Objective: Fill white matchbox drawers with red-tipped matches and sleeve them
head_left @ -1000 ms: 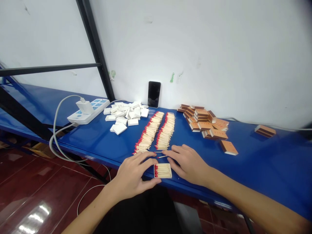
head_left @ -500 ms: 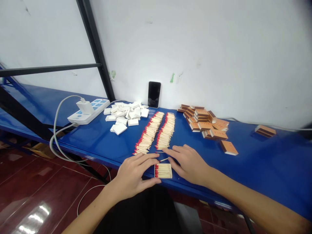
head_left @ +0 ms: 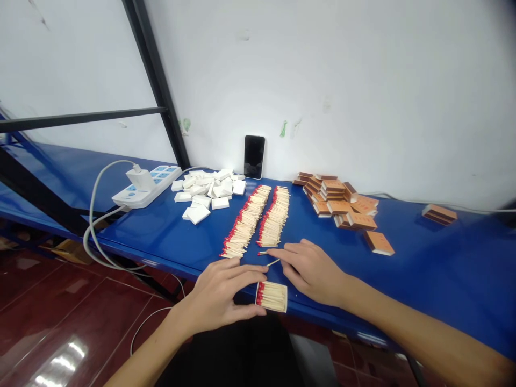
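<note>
— Where to look for the match tray (head_left: 272, 296)?
— At the near edge of the blue surface (head_left: 423, 269), between the two hands. Packed with red-tipped matches, heads to the left; looks about full.
— And the left hand (head_left: 220, 293)?
— Laid loose and flat, forefinger and thumb bracketing the tray's left end. Steadying rather than clenching.
— The right hand (head_left: 312, 271)?
— Spread on the surface just past the tray, fingertips on a loose match (head_left: 274, 262). Hard to tell whether pinched or only pressed down.
— How far along, then?
— Somewhere in the middle, judging by the lay. Plenty left: two long rows of matches (head_left: 274, 216) beyond the hands, and a heap of empty white trays (head_left: 207, 191) to the left, beside a power strip (head_left: 147, 184). Likely done already: a pile of brown matchboxes (head_left: 338, 201) to the right, with a single box (head_left: 378, 243) lying apart, closer in.
</note>
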`<state>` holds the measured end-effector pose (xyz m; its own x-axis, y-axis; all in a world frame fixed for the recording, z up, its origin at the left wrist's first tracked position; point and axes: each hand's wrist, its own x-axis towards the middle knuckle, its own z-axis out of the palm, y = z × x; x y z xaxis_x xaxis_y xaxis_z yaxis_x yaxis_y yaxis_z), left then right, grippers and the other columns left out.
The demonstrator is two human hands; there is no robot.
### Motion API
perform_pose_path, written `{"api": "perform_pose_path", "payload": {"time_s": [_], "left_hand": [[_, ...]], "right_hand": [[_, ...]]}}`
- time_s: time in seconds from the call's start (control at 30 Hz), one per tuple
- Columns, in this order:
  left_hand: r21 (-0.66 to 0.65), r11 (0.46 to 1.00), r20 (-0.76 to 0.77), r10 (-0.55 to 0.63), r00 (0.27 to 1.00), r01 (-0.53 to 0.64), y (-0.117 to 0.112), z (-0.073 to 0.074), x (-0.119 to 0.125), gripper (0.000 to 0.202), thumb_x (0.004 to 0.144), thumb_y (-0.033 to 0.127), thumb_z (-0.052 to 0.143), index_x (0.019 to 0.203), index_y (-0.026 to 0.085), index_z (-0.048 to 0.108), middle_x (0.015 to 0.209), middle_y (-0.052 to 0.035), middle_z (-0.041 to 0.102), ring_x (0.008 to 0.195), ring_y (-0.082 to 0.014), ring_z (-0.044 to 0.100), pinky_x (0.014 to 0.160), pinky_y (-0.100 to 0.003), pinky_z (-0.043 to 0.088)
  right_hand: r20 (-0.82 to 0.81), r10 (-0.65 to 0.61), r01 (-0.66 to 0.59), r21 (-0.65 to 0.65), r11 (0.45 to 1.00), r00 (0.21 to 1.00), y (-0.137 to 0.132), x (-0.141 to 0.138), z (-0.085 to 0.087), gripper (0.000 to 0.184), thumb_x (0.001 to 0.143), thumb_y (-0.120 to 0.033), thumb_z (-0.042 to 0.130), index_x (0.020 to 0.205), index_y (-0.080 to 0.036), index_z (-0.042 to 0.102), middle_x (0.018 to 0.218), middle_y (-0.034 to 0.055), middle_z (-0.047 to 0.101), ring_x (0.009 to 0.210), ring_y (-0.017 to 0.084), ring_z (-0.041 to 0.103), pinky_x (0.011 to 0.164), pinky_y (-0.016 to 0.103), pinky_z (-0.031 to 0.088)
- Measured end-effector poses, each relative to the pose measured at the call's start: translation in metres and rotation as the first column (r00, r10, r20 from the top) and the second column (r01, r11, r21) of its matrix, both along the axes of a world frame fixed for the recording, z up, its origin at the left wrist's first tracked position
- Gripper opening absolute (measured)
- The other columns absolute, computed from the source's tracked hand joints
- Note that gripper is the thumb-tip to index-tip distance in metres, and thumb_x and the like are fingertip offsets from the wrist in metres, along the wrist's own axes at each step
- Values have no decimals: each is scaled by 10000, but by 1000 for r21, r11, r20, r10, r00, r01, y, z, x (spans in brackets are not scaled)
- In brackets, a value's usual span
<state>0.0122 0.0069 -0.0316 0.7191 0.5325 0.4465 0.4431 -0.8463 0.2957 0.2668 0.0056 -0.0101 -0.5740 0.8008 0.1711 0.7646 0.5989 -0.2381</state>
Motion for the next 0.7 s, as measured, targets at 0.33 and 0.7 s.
{"api": "perform_pose_path", "payload": {"time_s": [0.33, 0.7], "left_hand": [[-4, 1000, 10, 29, 1000, -29, 0, -1, 0, 373, 886, 521, 693, 1134, 245, 659, 1279, -60, 705, 1118, -260, 693, 922, -366, 545], [-37, 999, -9, 3, 1000, -3, 0, 1, -3, 375, 871, 529, 713, 1131, 268, 644, 1328, -37, 673, 1133, -249, 678, 925, -352, 515]], "right_hand": [[-20, 34, -33, 35, 999, 999, 0, 1, -1, 374, 970, -153, 403, 1250, -190, 648, 978, 73, 717, 864, 218, 647, 809, 359, 381], [-50, 37, -35, 55, 998, 998, 1, 1, -5, 353, 965, -167, 398, 1168, -178, 686, 926, 62, 767, 805, 217, 688, 768, 348, 375]]}}
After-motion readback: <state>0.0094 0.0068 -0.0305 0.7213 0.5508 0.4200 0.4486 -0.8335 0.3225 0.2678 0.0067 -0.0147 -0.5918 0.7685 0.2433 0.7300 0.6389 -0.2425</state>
